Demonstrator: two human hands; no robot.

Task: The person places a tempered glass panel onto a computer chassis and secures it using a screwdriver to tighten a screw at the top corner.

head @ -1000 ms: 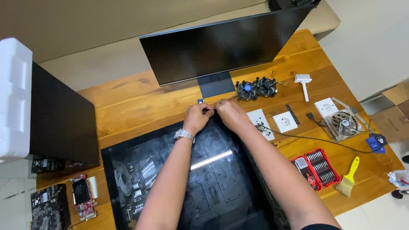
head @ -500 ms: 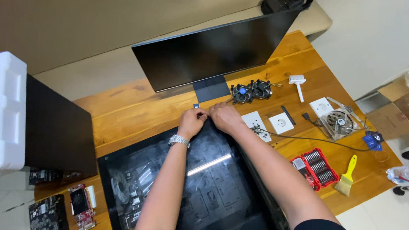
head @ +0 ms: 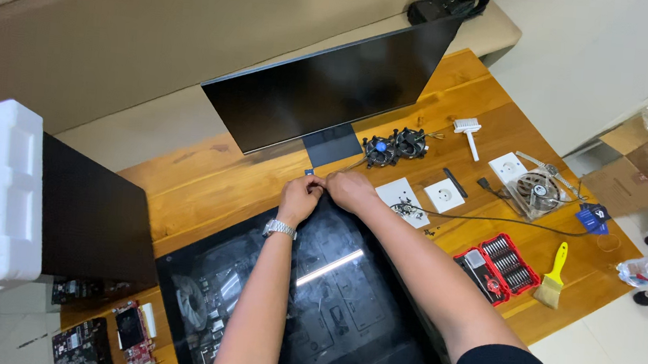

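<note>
Glass-sided computer case [head: 313, 306] flat on wooden counter [head: 206, 187], panel still in place, left hand [head: 300, 199] and right hand [head: 348, 190] meeting at far top edge, fingers pinched on something too small to identify.

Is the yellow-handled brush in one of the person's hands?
No, the yellow-handled brush lies on the wooden table beside the red screwdriver bit set, away from both hands.
</note>
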